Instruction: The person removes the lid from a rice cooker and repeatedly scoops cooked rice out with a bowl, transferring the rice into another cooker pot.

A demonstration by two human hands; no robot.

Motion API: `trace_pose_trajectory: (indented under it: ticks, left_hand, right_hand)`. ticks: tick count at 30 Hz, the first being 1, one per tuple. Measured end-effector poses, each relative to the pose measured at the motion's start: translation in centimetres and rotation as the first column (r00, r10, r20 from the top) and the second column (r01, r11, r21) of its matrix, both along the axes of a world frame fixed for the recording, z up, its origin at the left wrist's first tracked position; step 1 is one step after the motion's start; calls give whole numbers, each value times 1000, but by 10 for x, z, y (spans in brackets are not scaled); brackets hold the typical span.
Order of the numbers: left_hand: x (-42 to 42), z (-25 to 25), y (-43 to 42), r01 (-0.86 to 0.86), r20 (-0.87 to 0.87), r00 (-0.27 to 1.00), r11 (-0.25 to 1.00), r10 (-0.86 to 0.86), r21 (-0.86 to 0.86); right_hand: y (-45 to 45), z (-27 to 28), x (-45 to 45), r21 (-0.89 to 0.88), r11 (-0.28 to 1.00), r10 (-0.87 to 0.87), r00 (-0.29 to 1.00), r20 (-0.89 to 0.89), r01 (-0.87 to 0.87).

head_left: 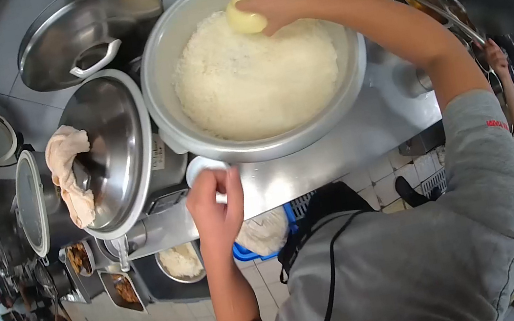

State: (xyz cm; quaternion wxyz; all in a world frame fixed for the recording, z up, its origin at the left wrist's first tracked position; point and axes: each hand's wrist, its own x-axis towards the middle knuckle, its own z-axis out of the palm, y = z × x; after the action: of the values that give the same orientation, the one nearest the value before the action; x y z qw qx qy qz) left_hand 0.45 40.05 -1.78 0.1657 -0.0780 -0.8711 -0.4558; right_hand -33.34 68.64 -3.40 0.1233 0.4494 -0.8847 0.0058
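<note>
A wide metal basin (155, 89) full of white rice (257, 85) stands on the steel counter. At the far side of the rice, my right hand (278, 5) is closed on a pale yellow rounded bowl (243, 17), which touches the rice. My left hand (215, 205) is held up in front of the basin, fingers curled. By its fingertips is a white round-ended utensil (203, 167), and a bit of white shows between the fingers. The hand partly hides it, so its kind is unclear.
Left of the basin, a large lidded pot (114, 151) has a pinkish cloth (70, 173) on it. A steel lid (90, 32) leans behind. Trays of food (121, 287) and a bowl of rice (181, 263) sit lower left. At right, another person's hand (495, 58) grips a long handle.
</note>
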Motion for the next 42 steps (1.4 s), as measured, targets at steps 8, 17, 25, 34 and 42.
trace_pose_trajectory:
  ticks: [8, 17, 25, 34, 42]
  left_hand:
    - [-76, -28, 116, -181, -154, 981, 856, 121, -484]
    - [-77, -27, 119, -386, -162, 922, 796, 352, -466]
    - [-76, -30, 113, -386, -160, 922, 809, 352, -443]
    - [-78, -32, 105, -371, -213, 927, 839, 309, -399]
    - [-73, -29, 104, -356, -183, 934, 855, 308, -376]
  right_hand:
    - [20, 7, -38, 143, 988, 30, 980, 197, -59]
    - [29, 3, -77, -13, 1000, 28, 941, 337, -25]
    - [31, 2, -50, 23, 999, -41, 936, 351, 36]
    - [30, 17, 29, 61, 996, 37, 898, 439, -71]
    - [8, 43, 92, 265, 937, 54, 840, 539, -230]
